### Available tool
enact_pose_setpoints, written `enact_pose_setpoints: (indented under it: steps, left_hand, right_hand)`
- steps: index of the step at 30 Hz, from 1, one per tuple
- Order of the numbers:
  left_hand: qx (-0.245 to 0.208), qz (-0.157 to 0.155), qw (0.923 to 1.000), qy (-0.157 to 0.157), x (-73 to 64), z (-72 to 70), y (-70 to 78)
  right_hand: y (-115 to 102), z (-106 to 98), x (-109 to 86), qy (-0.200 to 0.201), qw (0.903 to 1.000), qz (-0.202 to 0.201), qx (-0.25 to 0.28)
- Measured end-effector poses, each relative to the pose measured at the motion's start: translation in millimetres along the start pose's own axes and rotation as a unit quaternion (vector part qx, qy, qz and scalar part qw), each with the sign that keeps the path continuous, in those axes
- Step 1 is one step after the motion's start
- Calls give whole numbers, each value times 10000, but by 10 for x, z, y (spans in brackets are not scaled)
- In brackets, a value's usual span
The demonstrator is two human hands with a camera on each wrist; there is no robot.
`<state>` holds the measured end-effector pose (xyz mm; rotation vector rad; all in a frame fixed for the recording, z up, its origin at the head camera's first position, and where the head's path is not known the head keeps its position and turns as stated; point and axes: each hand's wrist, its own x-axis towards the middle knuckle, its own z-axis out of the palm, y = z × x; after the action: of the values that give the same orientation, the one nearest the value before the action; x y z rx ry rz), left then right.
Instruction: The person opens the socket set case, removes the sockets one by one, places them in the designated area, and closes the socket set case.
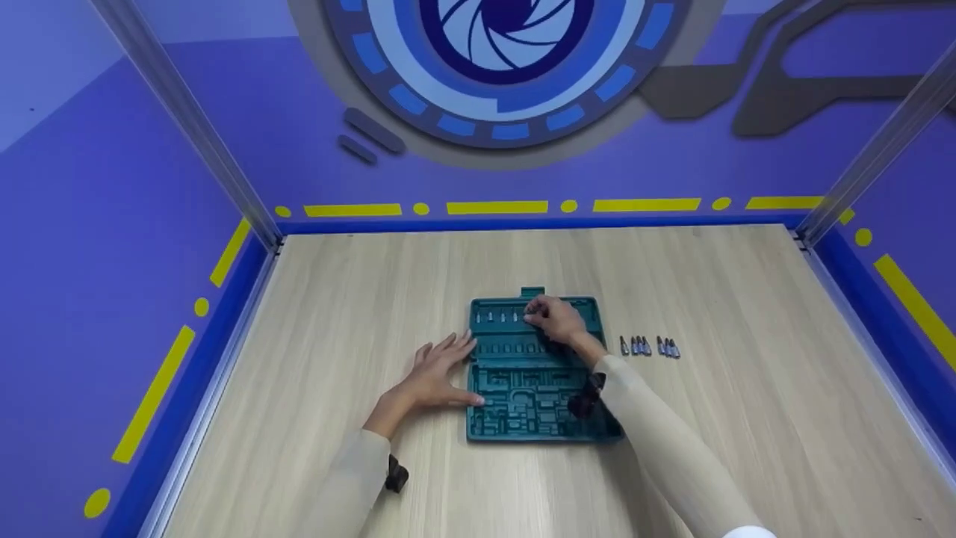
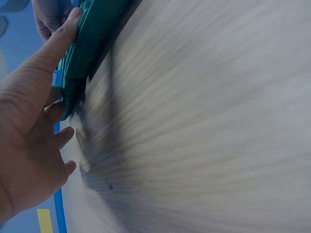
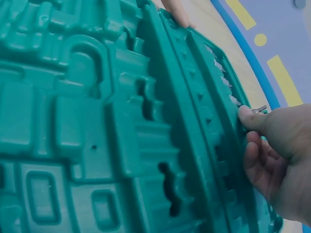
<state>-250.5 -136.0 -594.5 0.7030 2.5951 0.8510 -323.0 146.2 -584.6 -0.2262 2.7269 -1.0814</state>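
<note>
A green plastic tool case (image 1: 499, 366) lies unfolded on the table, with moulded recesses in both halves. My right hand (image 1: 559, 321) is over its far half and pinches a small metal screwdriver bit (image 3: 260, 109) between thumb and forefinger at the upper row of slots. To the left in that row stand several bits (image 1: 491, 317). My left hand (image 1: 435, 376) rests against the case's left edge, fingers spread and thumb on the near half's rim. In the left wrist view, the thumb lies along the green edge. The palm partly hides the pinched bit in the head view.
Right of the case, several loose bits (image 1: 640, 346) lie on the wooden table (image 1: 358, 299), with another small group of bits (image 1: 668, 347) beside them. Blue-purple panels (image 1: 246, 149) with metal corner posts enclose the table at the back and sides.
</note>
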Motion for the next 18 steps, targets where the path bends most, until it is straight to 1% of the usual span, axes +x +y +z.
enact_pose_setpoints:
  steps: [2,3,6,9,13,18]
  left_hand:
    - [-9,-18,10000,-9,0,-2,5]
    - [-12,-23,10000,-15,1,-5,8]
    - [-9,-31,10000,-21,7,-6,11]
    - [3,-48,10000,-22,4,-5,12]
    - [43,-72,10000,7,-1,-1,11]
    - [39,-38,10000,20,-4,11,9]
  right_hand:
    - [22,16,-12,121,9998,-142,-43]
    - [33,19,-16,171,9997,-177,39]
    - [68,20,-30,252,9977,-174,606]
    - [87,4,-67,148,9926,-142,1195]
    - [103,-28,-164,-81,9884,-261,1497]
    - [152,-112,-334,-182,9778,-346,2057]
